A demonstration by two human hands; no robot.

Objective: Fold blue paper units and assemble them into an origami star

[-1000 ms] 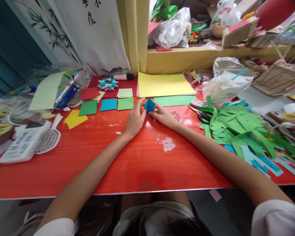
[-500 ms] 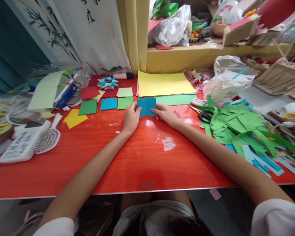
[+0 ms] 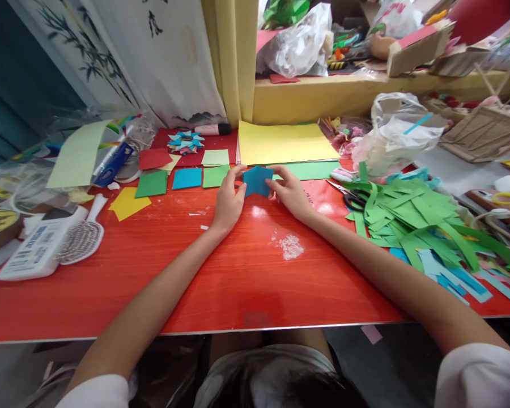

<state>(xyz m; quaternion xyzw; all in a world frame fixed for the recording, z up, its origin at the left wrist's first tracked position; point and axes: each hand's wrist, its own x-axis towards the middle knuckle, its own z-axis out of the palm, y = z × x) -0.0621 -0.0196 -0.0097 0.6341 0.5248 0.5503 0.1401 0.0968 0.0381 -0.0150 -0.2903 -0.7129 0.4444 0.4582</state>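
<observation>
Between my hands a small blue square of paper [image 3: 258, 181] is held up, bent along a crease down its middle. My left hand [image 3: 231, 198] pinches its left edge between thumb and fingers. On the right edge, my right hand [image 3: 288, 191] grips it with thumb below and fingers curved over the top. Just left of my left hand lie a light green paper square [image 3: 216, 176] and a blue paper square [image 3: 187, 178]. Behind them sits a ring of folded blue and white paper [image 3: 186, 142]. Large yellow sheets [image 3: 287, 143] lie beyond my hands.
Black-handled scissors [image 3: 353, 199] rest beside a heap of green paper strips [image 3: 416, 212] on the right. A white hairbrush [image 3: 83, 241] and a white box-like pack [image 3: 40, 249] lie at left. White flakes [image 3: 291, 247] are scattered on the red table [image 3: 238, 283].
The blue paper has gone from nearly flat to bent along its middle crease. My fingers have risen over its top corners, and the paper has shifted slightly right.
</observation>
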